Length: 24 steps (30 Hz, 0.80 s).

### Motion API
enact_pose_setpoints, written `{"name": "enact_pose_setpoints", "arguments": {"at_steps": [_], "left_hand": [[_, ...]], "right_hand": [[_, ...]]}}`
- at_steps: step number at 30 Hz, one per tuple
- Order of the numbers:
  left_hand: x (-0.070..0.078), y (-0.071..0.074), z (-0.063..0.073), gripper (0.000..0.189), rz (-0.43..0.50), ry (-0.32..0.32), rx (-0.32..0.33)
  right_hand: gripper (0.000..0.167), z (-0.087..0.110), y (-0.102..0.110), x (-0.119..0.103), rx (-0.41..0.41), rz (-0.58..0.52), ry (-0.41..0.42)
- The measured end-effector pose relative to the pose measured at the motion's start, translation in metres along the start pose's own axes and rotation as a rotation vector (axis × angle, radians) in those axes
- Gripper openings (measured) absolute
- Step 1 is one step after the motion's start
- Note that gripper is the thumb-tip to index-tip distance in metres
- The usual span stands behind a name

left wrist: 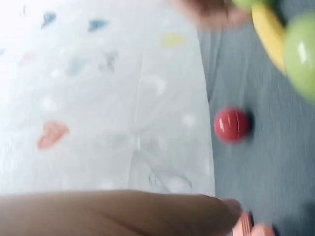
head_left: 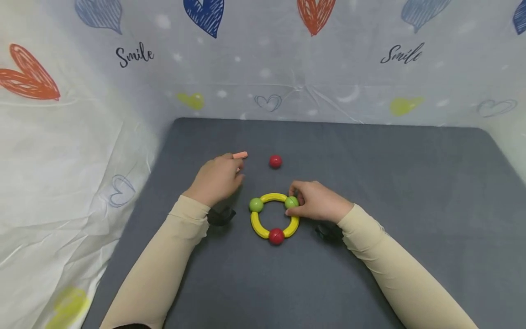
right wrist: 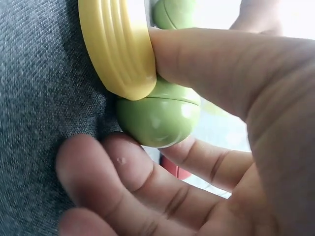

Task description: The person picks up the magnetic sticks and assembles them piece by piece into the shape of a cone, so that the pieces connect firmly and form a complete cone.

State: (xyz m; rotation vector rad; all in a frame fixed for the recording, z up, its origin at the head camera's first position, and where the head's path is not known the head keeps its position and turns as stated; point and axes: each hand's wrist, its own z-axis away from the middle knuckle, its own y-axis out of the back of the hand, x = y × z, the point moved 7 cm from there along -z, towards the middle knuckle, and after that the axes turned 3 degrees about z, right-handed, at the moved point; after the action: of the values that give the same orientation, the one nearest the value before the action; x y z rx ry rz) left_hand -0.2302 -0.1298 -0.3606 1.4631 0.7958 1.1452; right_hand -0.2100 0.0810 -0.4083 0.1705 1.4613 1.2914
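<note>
Beyond the ring [head_left: 260, 227] lies a red ball [head_left: 276, 161]; right grip [head_left: 318, 200] pinches a green ball [head_left: 291, 203], left grip [head_left: 218, 179] unclear.

Left forearm [head_left: 160, 265]: sleeved; angled forward and inward, toward the person's right.
Left hand [head_left: 218, 178]: back turned up; directed forward and inward; fingertips partly hidden, so I cannot tell their closure.
Right forearm [head_left: 402, 265]: sleeved; angled forward and inward, toward the person's left.
Right hand [head_left: 318, 201]: directed inward; thumb and fingers set in a pinch.
Right thumb [right wrist: 206, 64]: extended, opposite the fingers.
Right fingers [right wrist: 83, 162]: curled toward the thumb; fingertips staggered.
Hand spacing: hands apart; left hand farther forward than right.
</note>
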Motion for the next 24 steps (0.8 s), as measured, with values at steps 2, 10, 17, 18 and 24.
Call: {"name": "enact_pose_setpoints", "arguments": {"at_steps": [2, 10, 17, 18, 24], "left_hand": [[-0.01, 0.0, -0.002, 0.016, -0.021, 0.03, 0.004], [-0.024, -0.015, -0.01, 0.014, -0.043, 0.107, -0.074], [-0.026, -0.017, -0.012, 0.018, -0.013, 0.146, -0.077], [-0.026, -0.017, -0.012, 0.014, -0.029, 0.147, -0.067], [-0.028, -0.019, -0.011, 0.017, -0.044, 0.152, -0.042]], "right_hand": [[0.033, 0.003, 0.0, 0.001, -0.001, 0.017, -0.025], [0.033, 0.014, -0.004, 0.001, 0.019, 0.071, -0.055], [0.045, 0.033, -0.006, -0.003, -0.026, 0.162, -0.109], [0.047, 0.034, -0.006, -0.004, -0.028, 0.175, -0.116], [0.047, 0.03, 0.0, -0.005, 0.094, 0.173, -0.121]]}}
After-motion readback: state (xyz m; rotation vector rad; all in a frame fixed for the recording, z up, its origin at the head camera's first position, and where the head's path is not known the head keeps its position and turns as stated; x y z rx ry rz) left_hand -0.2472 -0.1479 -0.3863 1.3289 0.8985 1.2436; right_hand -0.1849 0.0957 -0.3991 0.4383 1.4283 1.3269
